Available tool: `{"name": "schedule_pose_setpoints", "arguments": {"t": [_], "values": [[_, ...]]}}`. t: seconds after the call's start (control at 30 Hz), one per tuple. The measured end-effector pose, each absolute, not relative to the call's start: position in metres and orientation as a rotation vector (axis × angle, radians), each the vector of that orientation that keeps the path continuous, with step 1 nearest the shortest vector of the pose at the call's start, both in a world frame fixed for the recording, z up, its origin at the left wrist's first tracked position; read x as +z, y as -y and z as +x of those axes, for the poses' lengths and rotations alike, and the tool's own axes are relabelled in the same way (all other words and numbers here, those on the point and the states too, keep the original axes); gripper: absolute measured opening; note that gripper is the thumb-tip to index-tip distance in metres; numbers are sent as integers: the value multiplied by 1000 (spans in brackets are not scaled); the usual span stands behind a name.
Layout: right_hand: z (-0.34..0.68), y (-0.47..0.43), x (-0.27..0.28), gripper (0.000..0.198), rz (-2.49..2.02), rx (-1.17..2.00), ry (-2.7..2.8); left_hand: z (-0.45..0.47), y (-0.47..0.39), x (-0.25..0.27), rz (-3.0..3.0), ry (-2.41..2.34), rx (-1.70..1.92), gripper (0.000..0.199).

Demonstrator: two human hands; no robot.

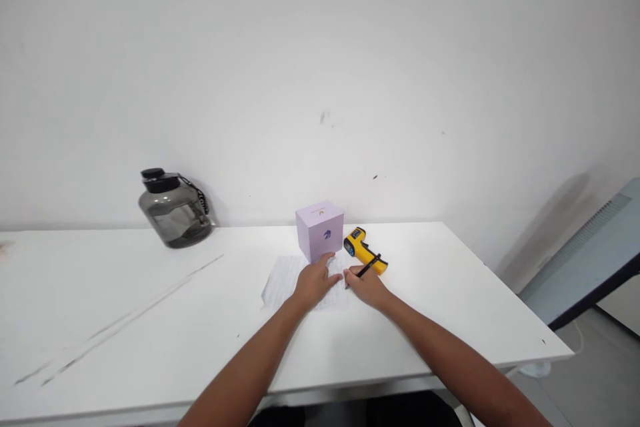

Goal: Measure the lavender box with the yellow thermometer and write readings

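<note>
A sheet of paper (280, 283) covered in faint lines of writing lies on the white table. My left hand (315, 282) rests on it with fingers apart, the fingertips close to the base of a lilac box (320, 233). Whether they touch the box I cannot tell. In my right hand (367, 285) is a slim black pen (370, 265), slanted, its tip down at the paper. Just behind that hand a yellow and black infrared thermometer (364, 252) lies on its side, partly hidden by the hand and pen.
A large grey see-through water jug (176, 210) with a black lid stands by the wall at the left. Dark streaks mark the white table (150, 347). Beyond the table's right edge leans a light grey panel-like object (585, 260).
</note>
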State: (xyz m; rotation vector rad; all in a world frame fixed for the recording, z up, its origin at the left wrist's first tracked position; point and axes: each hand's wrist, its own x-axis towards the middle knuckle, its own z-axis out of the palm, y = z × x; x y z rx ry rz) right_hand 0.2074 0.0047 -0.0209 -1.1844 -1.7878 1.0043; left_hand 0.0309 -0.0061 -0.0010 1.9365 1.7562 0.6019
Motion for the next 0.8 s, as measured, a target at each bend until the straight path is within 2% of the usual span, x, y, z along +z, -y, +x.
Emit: {"name": "schedule_pose_setpoints", "arguments": {"t": [0.13, 0.37, 0.5, 0.67, 0.8], "values": [[211, -7, -19, 37, -1238, 1058, 1614, 31, 7, 1, 1929, -1753, 593, 59], [210, 0, -18, 50, -1190, 835, 1601, 32, 9, 3, 1963, -1777, 570, 54], [210, 1, -17, 47, -1184, 780, 1697, 31, 9, 0, 2002, -1791, 591, 52], [208, -1, -26, 29, -1137, 463, 2002, 32, 6, -5, 2136, -1806, 705, 45], [204, -1, -31, 43, -1241, 291, 2194, 32, 4, -10, 2212, -1906, 704, 40]]}}
